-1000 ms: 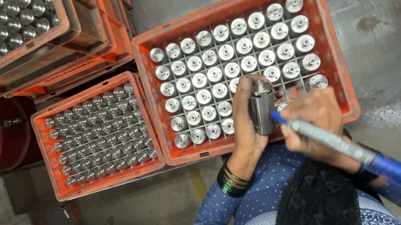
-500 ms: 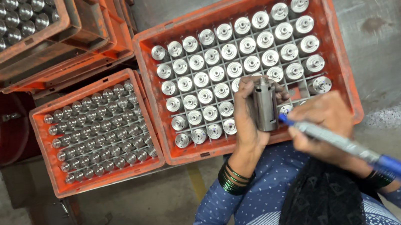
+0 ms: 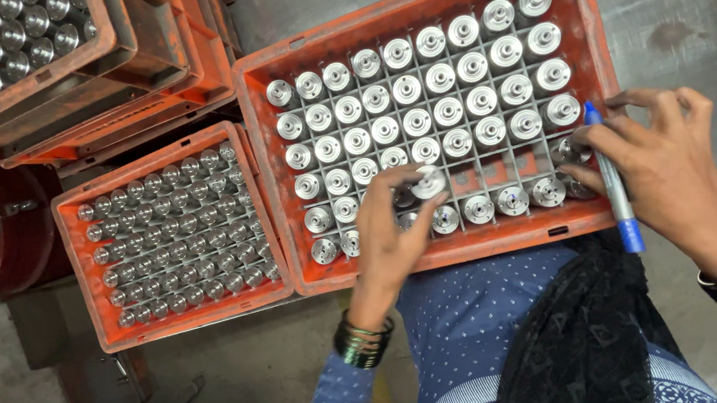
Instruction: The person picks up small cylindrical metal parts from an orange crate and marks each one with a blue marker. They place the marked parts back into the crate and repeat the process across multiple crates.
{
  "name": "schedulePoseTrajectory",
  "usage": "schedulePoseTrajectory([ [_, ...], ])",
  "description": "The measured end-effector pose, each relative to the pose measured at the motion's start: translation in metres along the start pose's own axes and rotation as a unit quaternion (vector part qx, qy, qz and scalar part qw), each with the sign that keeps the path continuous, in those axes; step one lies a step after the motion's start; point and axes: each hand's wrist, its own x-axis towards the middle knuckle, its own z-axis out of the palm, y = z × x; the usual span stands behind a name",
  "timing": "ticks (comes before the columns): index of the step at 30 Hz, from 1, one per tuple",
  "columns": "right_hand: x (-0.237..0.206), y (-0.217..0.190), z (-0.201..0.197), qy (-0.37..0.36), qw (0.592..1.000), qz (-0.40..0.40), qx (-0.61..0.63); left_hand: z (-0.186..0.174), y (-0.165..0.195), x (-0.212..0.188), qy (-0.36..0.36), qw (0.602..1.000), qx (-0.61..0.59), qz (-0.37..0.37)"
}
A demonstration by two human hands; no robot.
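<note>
Head view: smaller orange crate (image 3: 166, 237) alongside.

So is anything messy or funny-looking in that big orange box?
Mostly tidy. The big orange crate has a few bare slots in a near row, so the rows of shiny metal cylinders look gappy there. The left hand holds one cylinder over that row; the right hand holds a blue marker.

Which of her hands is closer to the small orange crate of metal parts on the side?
Left. The left hand sits over the big crate's near-left cells, beside the small orange crate. The right hand, holding a blue marker, is at the far right edge.
</note>
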Motion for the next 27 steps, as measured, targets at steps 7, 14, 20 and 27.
schedulePoseTrajectory([
  [7, 0.007, 0.01, 0.009, -0.056, 0.995, -0.064, -0.053, -0.015, 0.009, -0.003, -0.094, 0.993, 0.045, 0.048],
  [14, 0.016, 0.022, -0.024, 0.049, 0.989, -0.028, 0.138, 0.018, 0.03, 0.008, 0.017, 0.974, -0.224, -0.038],
  [20, -0.001, -0.016, -0.04, 0.225, 0.943, -0.13, 0.208, 0.081, 0.035, 0.02, -0.039, 0.783, -0.574, -0.238],
  [27, -0.015, -0.045, -0.015, 0.188, 0.871, 0.028, 0.453, 0.082, 0.032, 0.012, -0.025, 0.677, -0.693, -0.245],
])
